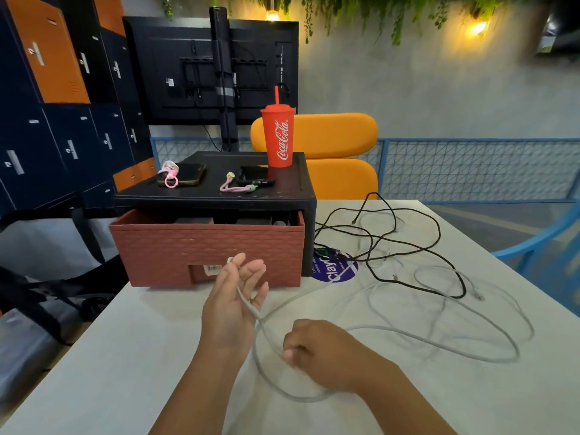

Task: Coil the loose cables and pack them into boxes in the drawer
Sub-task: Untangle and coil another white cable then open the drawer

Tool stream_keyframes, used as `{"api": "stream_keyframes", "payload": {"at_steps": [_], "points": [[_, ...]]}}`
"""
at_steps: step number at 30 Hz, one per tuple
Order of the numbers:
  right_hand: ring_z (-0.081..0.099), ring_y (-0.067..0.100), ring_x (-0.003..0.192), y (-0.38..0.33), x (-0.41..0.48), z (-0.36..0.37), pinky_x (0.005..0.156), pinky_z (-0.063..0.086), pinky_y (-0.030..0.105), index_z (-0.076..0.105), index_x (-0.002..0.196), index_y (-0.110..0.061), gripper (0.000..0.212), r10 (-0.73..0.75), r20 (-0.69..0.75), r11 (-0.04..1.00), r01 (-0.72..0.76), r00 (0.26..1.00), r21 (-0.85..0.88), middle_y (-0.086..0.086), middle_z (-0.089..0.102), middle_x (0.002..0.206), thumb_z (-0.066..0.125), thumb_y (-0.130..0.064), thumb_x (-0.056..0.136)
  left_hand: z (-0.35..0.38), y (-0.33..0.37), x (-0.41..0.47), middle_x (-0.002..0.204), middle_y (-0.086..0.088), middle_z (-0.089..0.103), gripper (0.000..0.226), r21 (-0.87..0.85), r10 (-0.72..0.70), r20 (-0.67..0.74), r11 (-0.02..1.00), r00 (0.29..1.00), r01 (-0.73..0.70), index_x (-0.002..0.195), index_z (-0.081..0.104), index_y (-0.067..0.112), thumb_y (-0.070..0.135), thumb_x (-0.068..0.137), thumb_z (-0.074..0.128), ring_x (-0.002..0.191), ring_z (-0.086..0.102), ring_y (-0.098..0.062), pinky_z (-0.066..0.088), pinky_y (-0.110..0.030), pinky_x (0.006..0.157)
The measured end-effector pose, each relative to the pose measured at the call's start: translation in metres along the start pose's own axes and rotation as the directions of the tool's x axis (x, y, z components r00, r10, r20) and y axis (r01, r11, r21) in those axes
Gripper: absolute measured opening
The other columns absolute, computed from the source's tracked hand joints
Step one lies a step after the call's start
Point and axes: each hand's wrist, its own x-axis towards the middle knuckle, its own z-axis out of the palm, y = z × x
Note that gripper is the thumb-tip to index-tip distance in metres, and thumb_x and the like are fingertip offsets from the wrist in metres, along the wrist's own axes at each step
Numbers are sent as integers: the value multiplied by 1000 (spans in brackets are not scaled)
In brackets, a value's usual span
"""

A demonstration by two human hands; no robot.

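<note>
A long white cable (439, 342) lies in loose loops on the white table (131, 356). My left hand (233, 304) is raised palm up in front of the drawer, with the cable's plug end held by the thumb near the fingertips and the cord running across the palm. My right hand (317, 348) is curled and pinches the same cable lower down, where it forms a loop on the table. A tangled black cable (405, 246) lies to the right of the drawer. The brick-patterned brown drawer (207, 249) is pulled open, with dark boxes inside.
The black stand (216, 196) over the drawer carries a red Coca-Cola cup (278, 136), two phones and two small pink cables (233, 185). A purple sticker (334, 266) lies by the stand. An orange chair, a monitor and lockers stand behind; a blue chair is at right.
</note>
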Motion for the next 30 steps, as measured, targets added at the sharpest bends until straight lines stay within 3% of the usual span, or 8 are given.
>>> {"api": "stream_keyframes", "payload": {"at_steps": [4,8,12,17,19,22,25,30], "points": [[46,18,79,-8,-6,-5,74,38,32,57,80,-6,25,-62,-34,998,62,997,8,2,47,80,56,-28,89,-7,-16,2,108,0,66,20,236,41,74,970,996,-57,104,56,23,19,98,37,113,57,-8,38,-24,97],[34,3,70,-5,-7,-11,65,33,23,61,76,-17,21,-215,-243,974,190,946,-124,-10,41,69,54,-34,85,-12,-20,4,87,3,70,17,576,118,254,779,960,-249,104,55,25,16,97,43,90,63,0,43,-10,74],[30,-4,63,3,-11,-22,64,29,10,58,77,-30,12,-261,-523,965,216,812,-147,-24,37,63,54,-41,78,-10,-22,-4,55,2,58,16,618,14,393,737,920,-275,99,59,18,21,90,46,55,54,-7,44,-14,58],[43,-6,73,12,-14,-33,68,33,4,60,84,-35,17,-97,-741,982,186,664,38,-21,45,64,58,-49,74,1,-16,-15,41,5,30,26,516,-209,407,856,889,-35,83,67,12,22,78,44,42,29,-8,42,-20,53],[49,0,78,13,-12,-30,67,36,8,61,83,-39,18,9,-730,975,157,683,158,-11,55,74,55,-53,74,5,-11,-20,42,5,24,22,433,-276,417,898,866,78,77,70,11,18,77,50,41,23,-9,38,-21,47],[55,-2,80,10,-10,-26,67,39,7,59,72,-41,18,104,-657,926,168,747,338,-23,60,87,49,-55,73,6,-7,-22,42,5,21,31,340,-371,402,910,837,239,71,72,11,21,76,43,36,19,-6,31,-21,41],[53,-5,67,5,-8,-23,62,38,7,57,67,-39,22,90,-520,867,190,850,461,-25,58,69,46,-53,80,6,-5,-21,39,5,25,32,235,-407,400,912,821,337,65,69,9,19,74,41,31,19,-4,30,-18,38],[40,4,49,0,-8,-27,49,35,13,54,51,-25,34,238,-336,646,110,912,755,-9,48,50,45,-41,80,6,-11,-17,43,0,36,28,245,-397,355,913,846,326,62,68,8,18,72,44,36,32,-10,42,-23,46]]}}
